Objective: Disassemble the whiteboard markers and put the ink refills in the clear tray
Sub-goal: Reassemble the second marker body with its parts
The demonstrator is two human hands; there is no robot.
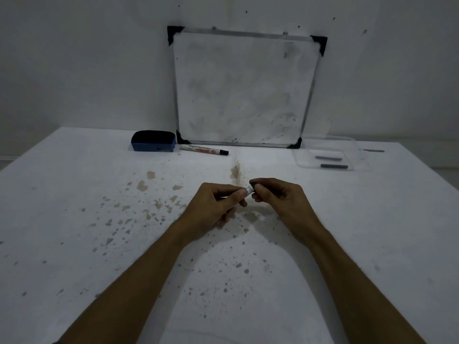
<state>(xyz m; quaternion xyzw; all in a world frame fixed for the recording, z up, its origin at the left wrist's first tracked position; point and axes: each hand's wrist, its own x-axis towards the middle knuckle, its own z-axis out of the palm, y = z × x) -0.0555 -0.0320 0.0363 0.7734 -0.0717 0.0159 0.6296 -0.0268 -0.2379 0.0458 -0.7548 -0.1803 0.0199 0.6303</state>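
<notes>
marker gripped by left hand and right hand | two refills seen in clear tray

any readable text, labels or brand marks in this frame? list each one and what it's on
Marker lying in front of the whiteboard: red print and a round logo along the barrel, too small and blurred to read.
Eraser: no text visible.
Marker part held between left hand and right hand: no text visible.
Nothing else carries text.
</notes>
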